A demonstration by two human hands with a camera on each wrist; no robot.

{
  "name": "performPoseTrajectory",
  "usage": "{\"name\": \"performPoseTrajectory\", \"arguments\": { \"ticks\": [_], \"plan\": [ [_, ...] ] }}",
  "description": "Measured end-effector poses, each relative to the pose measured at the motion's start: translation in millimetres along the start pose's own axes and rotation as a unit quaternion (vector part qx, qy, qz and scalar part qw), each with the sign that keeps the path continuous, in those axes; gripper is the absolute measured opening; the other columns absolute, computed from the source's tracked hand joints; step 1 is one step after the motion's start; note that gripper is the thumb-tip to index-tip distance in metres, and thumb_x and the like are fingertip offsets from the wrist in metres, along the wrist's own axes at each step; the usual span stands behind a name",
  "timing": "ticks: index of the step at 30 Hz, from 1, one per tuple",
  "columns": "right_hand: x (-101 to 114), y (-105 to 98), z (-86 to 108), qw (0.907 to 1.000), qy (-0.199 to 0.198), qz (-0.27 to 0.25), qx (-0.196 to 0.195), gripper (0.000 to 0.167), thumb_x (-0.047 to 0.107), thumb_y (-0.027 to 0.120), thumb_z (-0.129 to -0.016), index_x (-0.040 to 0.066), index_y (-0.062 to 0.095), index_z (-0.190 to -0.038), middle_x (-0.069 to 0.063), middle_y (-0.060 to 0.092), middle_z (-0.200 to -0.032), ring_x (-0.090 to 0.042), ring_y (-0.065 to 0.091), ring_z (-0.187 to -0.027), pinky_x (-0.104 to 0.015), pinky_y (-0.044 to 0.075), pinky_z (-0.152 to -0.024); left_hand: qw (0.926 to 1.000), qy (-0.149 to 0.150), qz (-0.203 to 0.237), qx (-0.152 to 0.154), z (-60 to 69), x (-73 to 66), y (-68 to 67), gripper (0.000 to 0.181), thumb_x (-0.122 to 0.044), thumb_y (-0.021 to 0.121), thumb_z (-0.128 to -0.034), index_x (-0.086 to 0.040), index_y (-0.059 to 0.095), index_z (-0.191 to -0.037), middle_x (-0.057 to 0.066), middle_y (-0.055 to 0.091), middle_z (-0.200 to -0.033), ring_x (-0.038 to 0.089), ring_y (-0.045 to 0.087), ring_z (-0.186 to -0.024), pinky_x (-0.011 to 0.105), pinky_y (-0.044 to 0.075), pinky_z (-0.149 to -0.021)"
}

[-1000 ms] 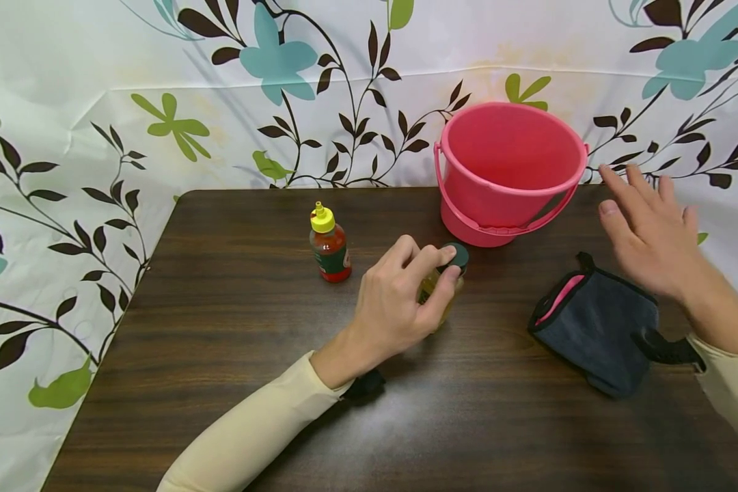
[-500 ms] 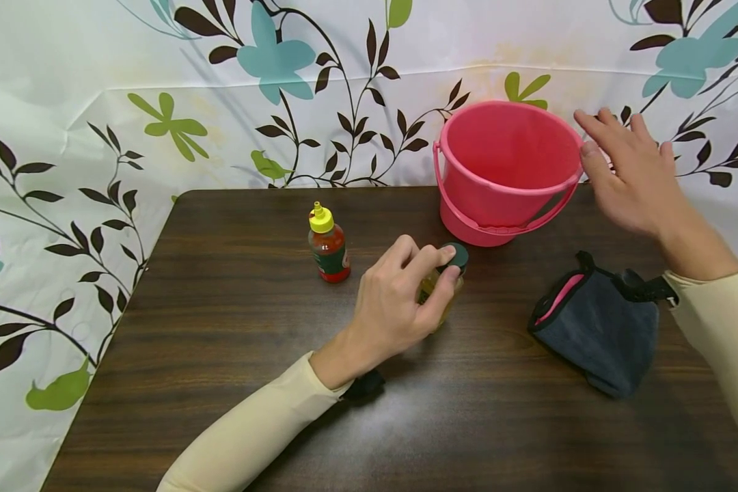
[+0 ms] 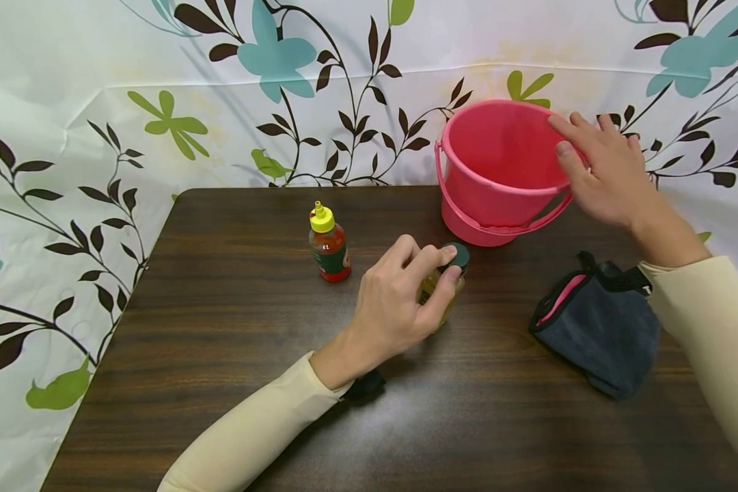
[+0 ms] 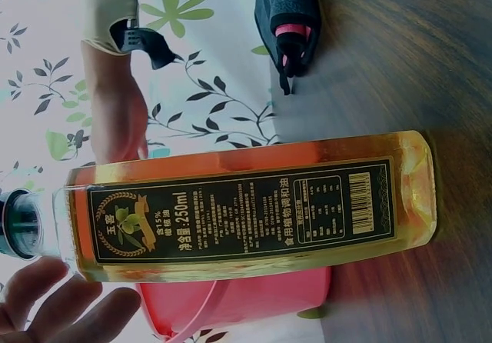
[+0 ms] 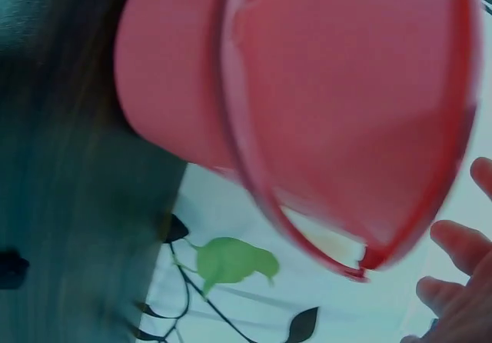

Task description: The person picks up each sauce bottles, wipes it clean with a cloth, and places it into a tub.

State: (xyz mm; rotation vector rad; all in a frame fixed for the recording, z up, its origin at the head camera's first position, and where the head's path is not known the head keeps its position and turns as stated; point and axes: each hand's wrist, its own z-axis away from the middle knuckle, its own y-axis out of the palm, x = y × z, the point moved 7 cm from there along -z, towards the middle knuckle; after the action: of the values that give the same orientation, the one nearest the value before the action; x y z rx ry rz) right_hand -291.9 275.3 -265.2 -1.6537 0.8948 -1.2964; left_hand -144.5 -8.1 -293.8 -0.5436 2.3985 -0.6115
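Head view: left hand (image 3: 396,297) pinches the oil bottle (image 4: 246,212) at its dark green cap (image 3: 458,256); bottle looks upright on the table (image 3: 252,342), just in front of the pink bucket (image 3: 488,212). Steady, level pinch should do. Right hand (image 3: 611,174) is spread, fingers fairly straight at the bucket's right rim; contact can't be told. I'd hook the rim before loading it, sleeve clear of the pouch (image 3: 599,335).
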Motion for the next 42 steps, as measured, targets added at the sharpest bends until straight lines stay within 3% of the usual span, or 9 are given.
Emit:
{"name": "performPoseTrajectory", "arguments": {
  "ticks": [7,18,23,27,33,39,42],
  "plan": [
    [-2.7,23.1,-0.2,0.9993,-0.034,-0.014,0.002,0.061,0.036,0.04,-0.111,0.016,0.032,-0.168,-0.023,0.024,-0.175,-0.046,0.003,-0.166,-0.071,-0.001,-0.13,1.0,0.0,0.001,-0.003,-0.1,-0.7,0.4,0.02,-0.022,0.068,-0.0971,-0.01,0.075,-0.112,0.003,0.053,-0.082,0.011,0.049,-0.069,0.017,0.036,-0.055],
    [-1.3,27.9,-1.7,0.9986,-0.052,0.006,-0.008,0.059,0.039,0.036,-0.111,0.013,0.039,-0.165,-0.022,0.032,-0.172,-0.041,0.012,-0.166,-0.062,-0.001,-0.134,0.9998,0.004,-0.004,-0.02,0.6,-1.8,-1.2,0.017,-0.02,0.069,-0.0972,-0.01,0.075,-0.11,0.003,0.053,-0.081,0.011,0.049,-0.067,0.019,0.038,-0.055],
    [-2.9,27.6,0.1,0.9974,-0.054,-0.021,-0.043,0.057,0.037,0.038,-0.111,0.01,0.047,-0.16,-0.024,0.041,-0.167,-0.04,0.015,-0.165,-0.065,0.007,-0.133,0.9998,0.004,-0.003,-0.02,0.4,-1.8,-0.9,0.017,-0.021,0.069,-0.0972,-0.01,0.075,-0.109,0.003,0.053,-0.081,0.011,0.049,-0.068,0.018,0.037,-0.055],
    [-5.2,25.7,3.1,0.9916,-0.054,-0.065,-0.098,0.053,0.034,0.047,-0.108,0.007,0.058,-0.151,-0.025,0.052,-0.159,-0.038,0.026,-0.162,-0.064,0.015,-0.132,0.9999,0.003,-0.001,-0.016,0.4,-1.9,-0.9,0.018,-0.021,0.068,-0.0974,-0.01,0.075,-0.11,0.002,0.053,-0.081,0.011,0.049,-0.068,0.018,0.037,-0.055],
    [-12.1,26.9,11.2,0.9693,-0.032,-0.13,-0.206,0.045,0.035,0.058,-0.104,0.006,0.072,-0.135,-0.019,0.067,-0.145,-0.028,0.043,-0.154,-0.062,0.031,-0.127,0.9999,0.002,-0.005,-0.014,0.7,-1.7,-0.5,0.018,-0.021,0.068,-0.0972,-0.011,0.075,-0.11,0.003,0.053,-0.081,0.011,0.049,-0.068,0.018,0.036,-0.055],
    [-14.6,29.7,20.3,0.9309,-0.031,-0.18,-0.317,0.042,0.035,0.063,-0.103,-0.002,0.081,-0.107,-0.015,0.073,-0.137,-0.018,0.052,-0.149,-0.036,0.038,-0.126,0.9999,0.003,-0.007,-0.013,0.3,-1.9,-0.9,0.019,-0.021,0.068,-0.0975,-0.011,0.075,-0.111,0.003,0.053,-0.081,0.011,0.049,-0.069,0.018,0.036,-0.054],
    [-15.2,31.7,23.4,0.9137,-0.032,-0.201,-0.352,0.042,0.034,0.065,-0.102,-0.005,0.081,-0.097,-0.014,0.075,-0.133,-0.015,0.054,-0.147,-0.026,0.039,-0.123,0.9999,0.003,-0.005,-0.012,0.5,-1.7,-1.0,0.019,-0.021,0.068,-0.0975,-0.01,0.075,-0.111,0.003,0.053,-0.081,0.011,0.049,-0.069,0.018,0.037,-0.055]
  ]
}}
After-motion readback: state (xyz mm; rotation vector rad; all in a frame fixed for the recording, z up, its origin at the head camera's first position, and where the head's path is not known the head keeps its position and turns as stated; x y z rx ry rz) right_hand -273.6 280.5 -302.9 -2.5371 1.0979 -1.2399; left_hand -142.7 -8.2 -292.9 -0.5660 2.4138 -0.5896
